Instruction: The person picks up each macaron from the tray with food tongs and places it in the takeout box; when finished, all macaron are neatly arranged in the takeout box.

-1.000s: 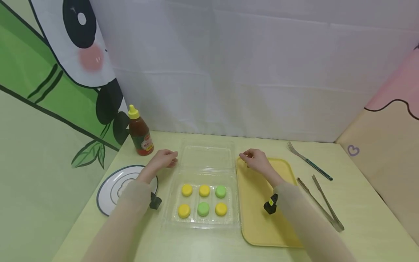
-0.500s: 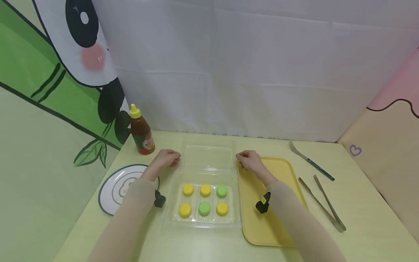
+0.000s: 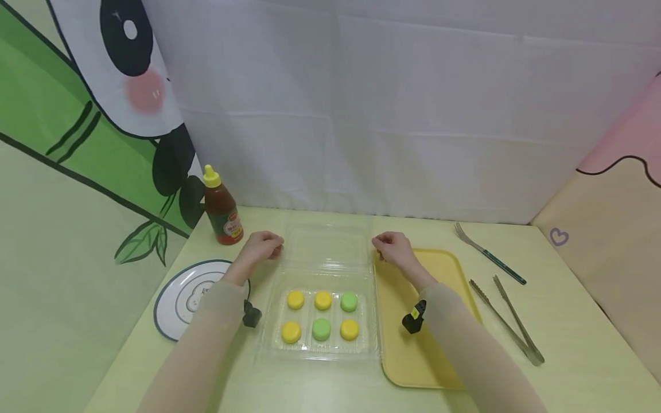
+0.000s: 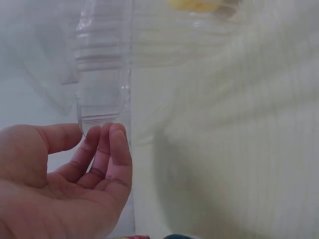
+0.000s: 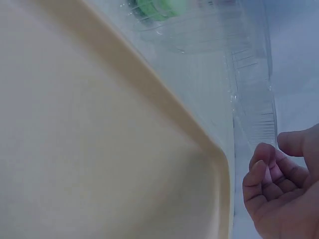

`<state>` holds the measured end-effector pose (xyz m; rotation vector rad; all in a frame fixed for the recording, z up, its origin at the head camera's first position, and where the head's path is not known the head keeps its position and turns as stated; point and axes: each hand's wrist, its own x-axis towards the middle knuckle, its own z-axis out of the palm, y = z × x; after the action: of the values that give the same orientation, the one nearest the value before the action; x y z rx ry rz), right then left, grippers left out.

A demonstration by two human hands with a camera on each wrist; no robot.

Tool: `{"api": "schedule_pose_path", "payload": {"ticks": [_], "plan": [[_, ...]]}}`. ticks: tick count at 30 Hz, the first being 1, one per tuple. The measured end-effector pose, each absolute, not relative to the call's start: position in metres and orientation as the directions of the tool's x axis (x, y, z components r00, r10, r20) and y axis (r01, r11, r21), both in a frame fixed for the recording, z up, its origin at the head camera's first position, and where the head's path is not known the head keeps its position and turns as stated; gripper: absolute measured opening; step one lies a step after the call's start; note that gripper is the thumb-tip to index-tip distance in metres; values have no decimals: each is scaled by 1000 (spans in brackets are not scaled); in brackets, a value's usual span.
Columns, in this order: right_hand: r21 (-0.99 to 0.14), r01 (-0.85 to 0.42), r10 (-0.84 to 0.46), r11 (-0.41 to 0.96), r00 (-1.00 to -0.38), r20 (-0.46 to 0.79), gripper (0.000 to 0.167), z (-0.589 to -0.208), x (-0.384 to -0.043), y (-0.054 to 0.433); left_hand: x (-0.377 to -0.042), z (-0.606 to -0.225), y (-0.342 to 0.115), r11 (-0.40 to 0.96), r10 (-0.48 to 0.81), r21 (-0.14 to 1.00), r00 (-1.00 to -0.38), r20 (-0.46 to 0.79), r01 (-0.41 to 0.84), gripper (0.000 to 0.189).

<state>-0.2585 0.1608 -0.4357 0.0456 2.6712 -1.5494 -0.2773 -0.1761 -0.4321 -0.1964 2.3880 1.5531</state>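
A clear plastic clamshell box [image 3: 265, 338] lies on the table with its hinged lid [image 3: 327, 244] folded back. Inside its base sit several yellow macarons [image 3: 295, 299] and green macarons [image 3: 321, 328] in two rows. My left hand [image 3: 260, 248] pinches the left edge of the lid, its thumb on one side and the fingertips on the other in the left wrist view. My right hand [image 3: 396, 250] pinches the lid's right edge the same way, just above the far left corner of the yellow tray [image 3: 413, 355].
On the left stand a sauce bottle [image 3: 223, 212] with a yellow cap and a white plate [image 3: 172, 304], partly covered by the left sleeve. To the right lie a fork [image 3: 488, 255] and metal tongs [image 3: 516, 327]. A white curtain [image 3: 361, 115] hangs behind the table.
My right hand has moved left to the lid's edge and my left hand slightly right. Both have taken hold of the lid and risen a little in the last half second.
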Motion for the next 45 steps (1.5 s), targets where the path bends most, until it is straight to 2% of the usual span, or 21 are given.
{"api": "schedule_pose_path", "payload": {"ticks": [8, 14, 21, 29, 38, 45], "plan": [[-914, 65, 22, 401, -998, -61, 28, -427, -258, 161, -275, -421, -178, 417, 65, 881, -959, -275, -225, 36], [-948, 112, 11, 297, -993, -114, 27, -416, -256, 164, -271, -413, -178, 429, 49, 876, -962, -267, -221, 36], [-958, 109, -23, 264, -993, -119, 33, -408, -253, 167, -267, -406, -180, 435, 34, 881, -974, -223, -187, 37], [-983, 64, -90, 174, -993, -81, 29, -396, -243, 173, -263, -393, -186, 436, 82, 892, -982, -168, -116, 38], [-992, 88, -151, 94, -983, -102, 25, -384, -228, 176, -247, -385, -193, 411, 133, 911, -985, -106, -42, 37], [-993, 98, -192, 69, -975, -110, 26, -378, -210, 179, -235, -385, -198, 372, 154, 927, -982, -108, -43, 39]]}}
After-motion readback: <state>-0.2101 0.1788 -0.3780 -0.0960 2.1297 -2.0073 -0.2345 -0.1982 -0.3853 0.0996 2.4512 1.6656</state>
